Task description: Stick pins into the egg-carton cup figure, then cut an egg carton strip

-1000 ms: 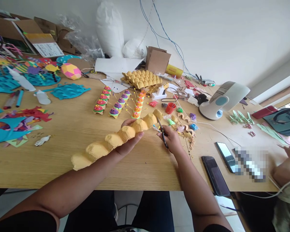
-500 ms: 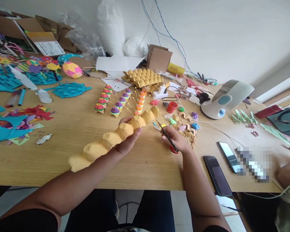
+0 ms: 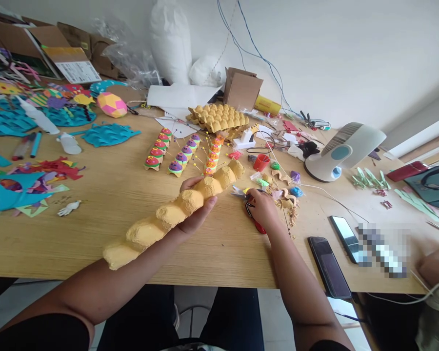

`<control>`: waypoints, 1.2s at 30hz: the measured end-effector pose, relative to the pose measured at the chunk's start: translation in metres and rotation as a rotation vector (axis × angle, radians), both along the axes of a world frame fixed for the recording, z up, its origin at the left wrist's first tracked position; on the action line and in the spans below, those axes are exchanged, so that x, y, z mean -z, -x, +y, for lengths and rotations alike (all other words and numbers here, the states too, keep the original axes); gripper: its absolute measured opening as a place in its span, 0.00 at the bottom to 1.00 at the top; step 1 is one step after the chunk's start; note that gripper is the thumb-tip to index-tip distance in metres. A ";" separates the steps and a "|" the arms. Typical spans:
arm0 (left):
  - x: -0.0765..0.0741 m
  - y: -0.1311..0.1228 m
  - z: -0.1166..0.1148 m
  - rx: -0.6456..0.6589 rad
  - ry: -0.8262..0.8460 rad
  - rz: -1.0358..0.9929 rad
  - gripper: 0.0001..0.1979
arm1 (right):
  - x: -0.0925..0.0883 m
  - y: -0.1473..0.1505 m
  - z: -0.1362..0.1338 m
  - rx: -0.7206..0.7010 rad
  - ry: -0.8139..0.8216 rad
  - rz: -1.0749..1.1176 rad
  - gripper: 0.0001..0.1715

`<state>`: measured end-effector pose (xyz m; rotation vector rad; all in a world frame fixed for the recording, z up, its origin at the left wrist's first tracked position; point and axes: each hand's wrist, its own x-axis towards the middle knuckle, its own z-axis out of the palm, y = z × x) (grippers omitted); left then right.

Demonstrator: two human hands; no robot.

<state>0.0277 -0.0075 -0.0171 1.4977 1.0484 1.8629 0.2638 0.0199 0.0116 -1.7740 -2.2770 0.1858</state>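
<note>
My left hand (image 3: 197,214) is closed around a yellow egg-carton strip (image 3: 189,202), a row of several bumps with rough edges, held tilted above the table. Its near end points down to the left. My right hand (image 3: 261,209) is closed over red-and-black-handled scissors (image 3: 259,226) at the table surface; their blades poke out to the left, and the fingers partly hide the handles. Just right of this hand lies a thin dark tool (image 3: 287,223). Beyond the strip stand painted egg-carton caterpillars in red (image 3: 158,150), purple (image 3: 185,155) and orange (image 3: 212,155), with pin-like feelers.
A yellow egg tray (image 3: 219,117) sits at the back. Clay bits and a red cup (image 3: 261,162) lie beyond my right hand. Further right are a white fan (image 3: 342,151) and phones (image 3: 329,265). Paper scraps (image 3: 54,178) cover the left side. Another person's hand shows at the right edge.
My right hand has let go of the thin dark tool, which now lies on the table, and has closed over the scissors. The strip stays in my left hand, almost unmoved.
</note>
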 end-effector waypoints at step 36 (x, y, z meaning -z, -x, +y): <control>0.003 -0.010 0.006 0.102 -0.075 0.027 0.28 | -0.085 -0.062 0.146 0.424 0.363 0.330 0.06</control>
